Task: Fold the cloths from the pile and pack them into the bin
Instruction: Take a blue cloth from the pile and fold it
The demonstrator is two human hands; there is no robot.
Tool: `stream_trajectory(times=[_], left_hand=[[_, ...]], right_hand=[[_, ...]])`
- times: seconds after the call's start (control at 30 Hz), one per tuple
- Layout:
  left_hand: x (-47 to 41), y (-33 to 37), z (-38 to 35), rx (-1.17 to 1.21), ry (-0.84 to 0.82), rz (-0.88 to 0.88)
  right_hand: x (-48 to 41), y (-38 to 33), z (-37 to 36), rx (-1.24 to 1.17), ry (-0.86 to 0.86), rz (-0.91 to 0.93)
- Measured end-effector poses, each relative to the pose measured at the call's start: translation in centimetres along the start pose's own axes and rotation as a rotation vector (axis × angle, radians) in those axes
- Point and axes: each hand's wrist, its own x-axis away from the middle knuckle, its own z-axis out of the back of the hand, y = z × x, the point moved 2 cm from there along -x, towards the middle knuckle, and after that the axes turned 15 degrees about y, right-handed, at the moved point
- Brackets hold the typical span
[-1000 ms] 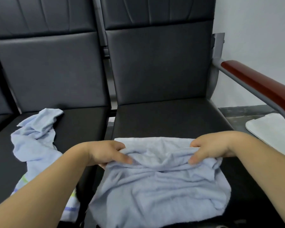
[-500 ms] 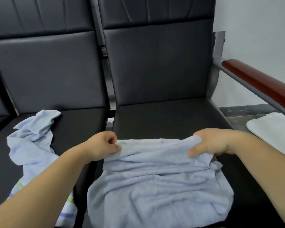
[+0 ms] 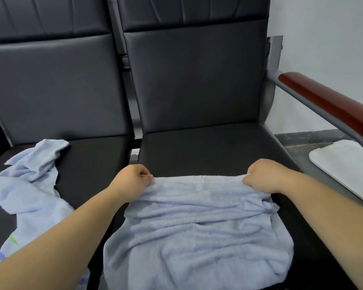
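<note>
Well to the left of the left fingers, the pile of light blue cloths (image 3: 29,185) is lying crumpled on the neighbouring black seat (image 3: 88,164), not yet folded. How many pieces it is holding cannot be told. The left hand (image 3: 132,176) is pinching the far left corner of one light blue terry cloth (image 3: 197,227) with curled fingers and thumb. This cloth is lying on the right black seat (image 3: 208,147). Its far edge is stretching straight between the two sets of fingers, and the part nearer to the person is lying in loose wrinkles. The right hand (image 3: 264,178) is gripping the far right corner, with the fingers curled around the fabric. Beyond the right fingers, under the red-brown armrest (image 3: 333,105), a flat white object (image 3: 344,170) is showing; whether it belongs to the bin cannot be told. The task seems to be at an early stage: this cloth is only being spread for a first fold, and nothing is seen packed.
</note>
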Motion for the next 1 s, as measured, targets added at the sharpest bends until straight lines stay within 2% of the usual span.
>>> stream_trajectory(times=[0.1, 0.4, 0.5, 0.63, 0.8, 0.9, 1.0], left_hand=[[-0.4, -0.2, -0.3, -0.032, 0.031, -0.013], [-0.9, -0.6, -1.0, -0.125, 0.069, -0.055], [-1.3, -0.8, -0.8, -0.141, 0.031, -0.062], [-1.6, -1.1, -0.3, -0.217, -0.094, -0.116], [-1.3, -1.3, 1.1, -0.252, -0.147, -0.166], [-1.1, -1.2, 2.2, -0.278, -0.103, -0.139], [-1.3, -1.0, 3.1, -0.239, 0.060, -0.036]], right_hand=[[-0.6, 0.1, 0.0, 0.012, 0.059, 0.007], [-1.4, 0.1, -0.4, 0.019, 0.019, -0.025], [-1.3, 0.0, -0.1, -0.016, 0.013, -0.032], [-1.5, 0.0, -0.2, 0.070, -0.035, -0.024], [-1.0, 0.2, 0.8, 0.010, 0.016, 0.039], [-0.6, 0.4, 1.8, -0.080, 0.098, 0.021], [-0.5, 0.3, 2.9, -0.112, 0.209, -0.047]])
